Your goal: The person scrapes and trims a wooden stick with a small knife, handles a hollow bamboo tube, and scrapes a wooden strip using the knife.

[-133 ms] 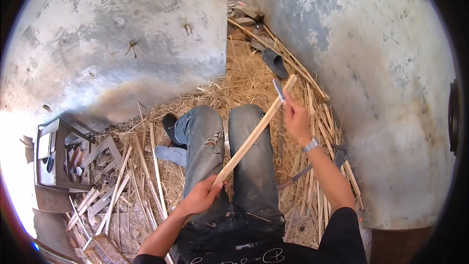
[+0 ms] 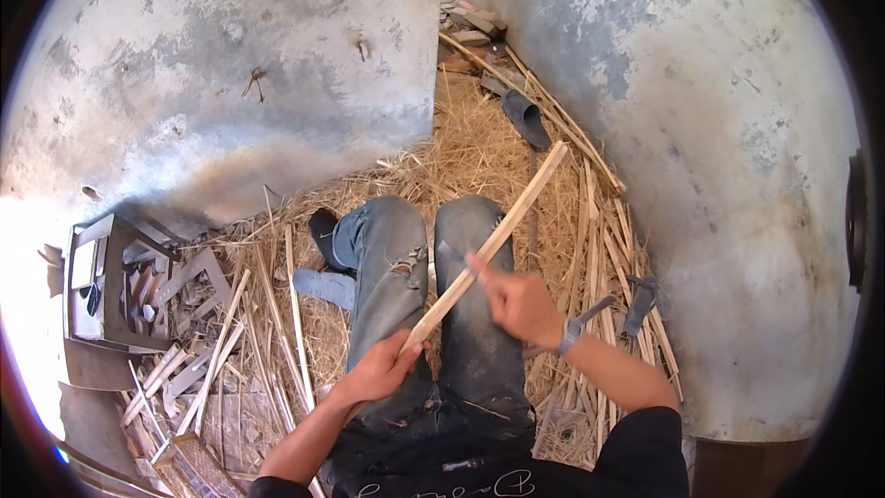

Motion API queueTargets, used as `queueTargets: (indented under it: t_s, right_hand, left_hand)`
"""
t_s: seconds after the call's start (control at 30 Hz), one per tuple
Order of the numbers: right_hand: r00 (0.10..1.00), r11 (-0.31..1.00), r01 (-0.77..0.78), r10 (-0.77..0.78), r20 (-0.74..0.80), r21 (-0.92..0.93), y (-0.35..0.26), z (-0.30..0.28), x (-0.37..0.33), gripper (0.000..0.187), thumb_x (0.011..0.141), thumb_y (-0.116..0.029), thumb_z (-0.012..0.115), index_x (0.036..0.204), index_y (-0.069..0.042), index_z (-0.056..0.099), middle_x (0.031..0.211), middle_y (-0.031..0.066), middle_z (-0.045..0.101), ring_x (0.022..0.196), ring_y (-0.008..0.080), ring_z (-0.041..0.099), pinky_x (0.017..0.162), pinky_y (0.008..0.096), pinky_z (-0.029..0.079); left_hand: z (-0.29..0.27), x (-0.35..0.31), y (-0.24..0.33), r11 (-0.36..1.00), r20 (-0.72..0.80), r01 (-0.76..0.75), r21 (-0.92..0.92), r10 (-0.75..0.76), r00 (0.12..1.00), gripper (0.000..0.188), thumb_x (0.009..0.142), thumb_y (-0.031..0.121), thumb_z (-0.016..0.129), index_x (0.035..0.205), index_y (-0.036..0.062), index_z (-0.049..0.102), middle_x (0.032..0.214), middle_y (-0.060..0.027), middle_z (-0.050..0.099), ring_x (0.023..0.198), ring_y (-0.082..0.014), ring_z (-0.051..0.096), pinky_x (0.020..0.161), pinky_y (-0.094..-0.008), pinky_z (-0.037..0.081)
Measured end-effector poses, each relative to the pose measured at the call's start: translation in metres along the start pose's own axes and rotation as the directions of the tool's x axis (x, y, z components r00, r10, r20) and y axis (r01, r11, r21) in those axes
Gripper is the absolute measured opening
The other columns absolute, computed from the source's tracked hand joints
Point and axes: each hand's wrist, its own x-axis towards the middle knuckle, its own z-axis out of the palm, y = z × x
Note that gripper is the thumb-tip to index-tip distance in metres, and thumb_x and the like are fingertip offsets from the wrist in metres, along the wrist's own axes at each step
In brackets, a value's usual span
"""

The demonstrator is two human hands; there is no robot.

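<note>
One wooden strip (image 2: pixel 524 198) gripped in left hand (image 2: pixel 383 372), knife (image 2: pixel 451 253) in right hand (image 2: pixel 525 309); thigh (image 2: pixel 475 346) could be nicked if knife slips.

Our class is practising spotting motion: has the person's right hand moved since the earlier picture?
Yes. Judged against the dark slipper on the floor, the right hand has moved farther away, nearer the left hand.
</note>
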Motion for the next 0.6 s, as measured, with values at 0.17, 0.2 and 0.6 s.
queueTargets:
  t_s: [0.17,0.2,0.6]
  right_hand:
    - [0.99,0.995,-0.087,0.091,-0.106,0.043,0.02,-0.012,0.037,0.037,0.098,-0.013,0.064,0.135,-0.015,0.071,0.063,0.0177,0.059,0.044,0.0239,0.052,0.047,0.0369,0.042]
    - [0.967,0.981,-0.184,0.191,-0.167,0.054,0.024,-0.014,0.043,0.037,0.099,-0.013,0.065,0.136,-0.015,0.071,0.063,0.0181,0.057,0.044,0.022,0.049,0.048,0.0365,0.041]
    - [0.985,0.993,-0.118,0.119,-0.121,0.016,0.008,-0.008,0.031,0.042,0.097,-0.011,0.062,0.139,-0.015,0.068,0.068,0.022,0.06,0.047,0.0333,0.055,0.052,0.04,0.046]
  left_hand:
    - [-0.018,0.027,-0.004,0.994,-0.008,-0.095,0.054,0.096,0.995,0.029,0.113,0.029,0.049,0.12,0.0058,0.064,0.075,0.0011,0.055,0.069,-0.0098,0.055,0.064,-0.0305,0.046]
    - [-0.017,0.029,-0.006,0.992,0.004,-0.116,0.038,0.116,0.993,0.029,0.113,0.029,0.048,0.12,0.0059,0.063,0.076,0.0011,0.055,0.068,-0.0092,0.054,0.063,-0.0298,0.045]
    - [-0.007,0.051,0.005,0.941,0.224,0.105,-0.322,-0.032,0.974,0.03,0.114,0.033,0.046,0.124,0.0086,0.059,0.075,0.0044,0.046,0.059,-0.0044,0.042,0.053,-0.0231,0.036]
